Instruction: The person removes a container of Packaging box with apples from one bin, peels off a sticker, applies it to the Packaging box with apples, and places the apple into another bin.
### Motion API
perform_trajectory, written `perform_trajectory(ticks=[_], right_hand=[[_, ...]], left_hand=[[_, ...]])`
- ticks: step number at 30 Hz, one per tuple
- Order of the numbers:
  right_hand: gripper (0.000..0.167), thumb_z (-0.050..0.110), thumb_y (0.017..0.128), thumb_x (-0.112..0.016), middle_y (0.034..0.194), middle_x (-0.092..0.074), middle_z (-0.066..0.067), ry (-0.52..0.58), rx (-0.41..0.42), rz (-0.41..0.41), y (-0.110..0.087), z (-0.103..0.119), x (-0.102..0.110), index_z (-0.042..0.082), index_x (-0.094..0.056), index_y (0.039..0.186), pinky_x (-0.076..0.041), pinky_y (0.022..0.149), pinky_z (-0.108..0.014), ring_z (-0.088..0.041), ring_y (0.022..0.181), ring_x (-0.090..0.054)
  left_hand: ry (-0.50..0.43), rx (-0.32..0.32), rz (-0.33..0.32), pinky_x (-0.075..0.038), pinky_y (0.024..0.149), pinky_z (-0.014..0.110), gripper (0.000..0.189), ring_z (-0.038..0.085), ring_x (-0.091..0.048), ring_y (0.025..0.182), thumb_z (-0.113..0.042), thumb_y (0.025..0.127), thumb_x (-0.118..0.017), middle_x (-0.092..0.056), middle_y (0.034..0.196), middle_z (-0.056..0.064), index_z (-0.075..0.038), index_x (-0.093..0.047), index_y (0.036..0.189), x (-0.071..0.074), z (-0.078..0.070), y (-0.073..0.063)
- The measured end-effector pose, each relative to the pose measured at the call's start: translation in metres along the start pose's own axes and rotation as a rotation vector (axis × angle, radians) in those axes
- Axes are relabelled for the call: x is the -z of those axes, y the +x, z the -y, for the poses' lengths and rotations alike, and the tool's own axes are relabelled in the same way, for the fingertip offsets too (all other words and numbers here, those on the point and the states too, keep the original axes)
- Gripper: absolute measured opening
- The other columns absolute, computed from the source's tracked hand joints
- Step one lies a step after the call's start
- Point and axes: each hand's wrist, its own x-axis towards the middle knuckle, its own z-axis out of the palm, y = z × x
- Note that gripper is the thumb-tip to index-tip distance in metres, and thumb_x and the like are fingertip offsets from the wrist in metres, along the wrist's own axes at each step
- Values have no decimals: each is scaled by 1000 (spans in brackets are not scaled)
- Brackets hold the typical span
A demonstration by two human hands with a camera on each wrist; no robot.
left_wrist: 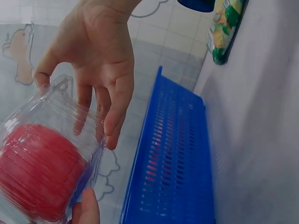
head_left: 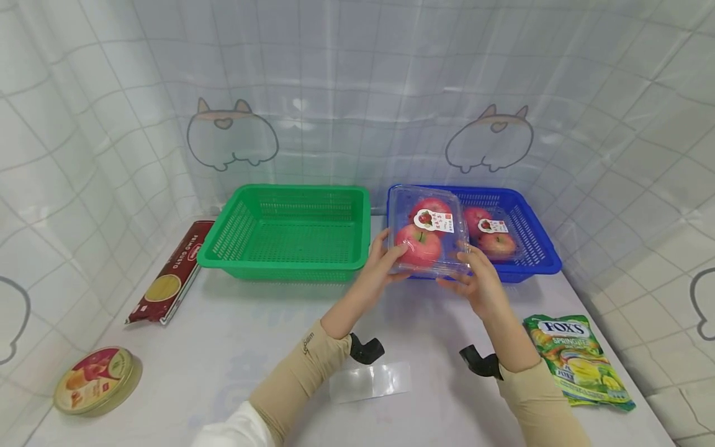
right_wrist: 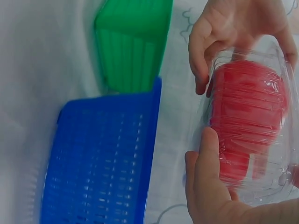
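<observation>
A clear plastic box of red apples (head_left: pixel 420 245) is held up over the left part of the blue basket (head_left: pixel 539 248). My left hand (head_left: pixel 378 264) grips its left side, thumb on top and fingers beneath. On the opposite side, my right hand (head_left: pixel 477 276) grips the near right corner. In the right wrist view both hands hold the apple box (right_wrist: pixel 247 102) by its ends, apart from the basket wall (right_wrist: pixel 100 158). A second box of apples (head_left: pixel 497 242) lies inside the blue basket, partly covered by the first.
A green basket (head_left: pixel 285 273) stands left of the blue one. At the far left are a dark red pasta pack (head_left: pixel 175 267) and a round tin (head_left: pixel 97 380). A green candy bag (head_left: pixel 581 360) lies at the right; a clear flat strip (head_left: pixel 370 382) is in front.
</observation>
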Motion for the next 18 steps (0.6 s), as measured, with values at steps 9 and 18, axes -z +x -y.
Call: perform_trajectory(ticks=[9,18], right_hand=[[9,23,94,-50,123,-33,2,81,-63,-45,29,19,8,16,-49,99,-46,90,-44,-24,94,-54],[22,23,90,-57,115,-33,4,119,-114,-102,61,31,22,17,-50,110,-41,95,-45,-31,114,-44]], left_hand=[[283,7,-36,-36,100,45,71,27,-36,128,-48,91,-49,-30,142,12,-19,-18,148,1,-3,30],[514,15,-201,-28,104,52,64,32,-29,132,-46,93,-44,-23,147,18,-16,-25,147,5,17,30]])
